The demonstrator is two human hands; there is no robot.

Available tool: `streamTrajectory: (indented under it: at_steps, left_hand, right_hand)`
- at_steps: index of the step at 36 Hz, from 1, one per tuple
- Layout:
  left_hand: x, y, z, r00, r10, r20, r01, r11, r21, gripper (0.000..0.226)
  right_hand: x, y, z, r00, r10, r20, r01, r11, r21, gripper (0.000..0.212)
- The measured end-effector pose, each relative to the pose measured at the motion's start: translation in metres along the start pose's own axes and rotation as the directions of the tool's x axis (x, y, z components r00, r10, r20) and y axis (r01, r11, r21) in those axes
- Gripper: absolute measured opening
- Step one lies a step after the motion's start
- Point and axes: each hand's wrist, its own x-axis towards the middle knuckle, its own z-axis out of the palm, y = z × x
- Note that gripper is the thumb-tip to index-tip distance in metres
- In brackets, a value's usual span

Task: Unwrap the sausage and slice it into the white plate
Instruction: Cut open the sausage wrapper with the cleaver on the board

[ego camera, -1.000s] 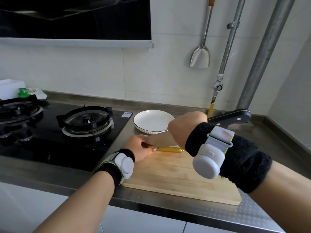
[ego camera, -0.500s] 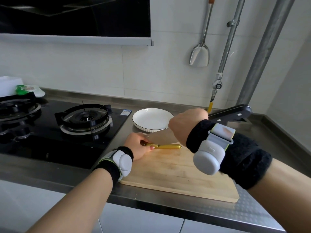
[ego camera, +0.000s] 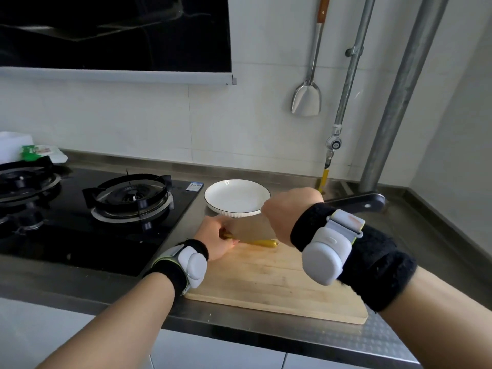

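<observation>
Sausage pinned, knife above it
Our left hand grips the yellow-wrapped sausage on the wooden cutting board; our right hand clasps the knife near the white plate

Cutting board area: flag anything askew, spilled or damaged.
Nothing stands out. The sausage lies flat at the cutting board's far edge, pinned by the left hand; the right hand holds the knife over it. The white plate is empty and unspilled.

- White tile wall behind.
- Shiny metal tabletop.
- Black gas stove on the left.
- Metal spatula hangs beside grey pipes.
- Dark range hood up top.
</observation>
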Motion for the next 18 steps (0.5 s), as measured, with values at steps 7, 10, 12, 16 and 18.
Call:
streamTrajectory:
  at_steps: [7,10,12,16,18]
  left_hand:
    - [-0.001,-0.001,-0.001,0.999,-0.002,0.037,0.001,0.999,0.038,0.027]
    - [-0.001,-0.003,-0.002,0.999,0.012,0.033,-0.015,0.996,0.091,0.015]
    - [-0.001,-0.003,-0.001,0.999,0.024,0.025,-0.026,0.992,0.123,0.014]
    - [-0.002,-0.003,0.000,1.000,0.021,0.010,-0.022,0.983,0.184,0.010]
    - [-0.002,-0.005,0.000,0.999,0.038,0.001,-0.038,0.979,0.200,0.014]
  right_hand:
    - [-0.004,0.000,0.003,0.999,0.003,0.033,-0.005,0.999,0.054,0.022]
    - [-0.004,0.001,-0.002,1.000,0.023,0.010,-0.023,0.999,0.023,0.012]
    - [-0.003,0.001,-0.005,0.999,0.027,-0.018,-0.027,1.000,0.009,0.016]
    - [-0.002,0.001,-0.009,0.999,0.022,-0.030,-0.022,0.999,0.028,0.016]
    - [-0.001,0.000,-0.010,0.999,0.018,-0.034,-0.017,0.999,0.034,0.018]
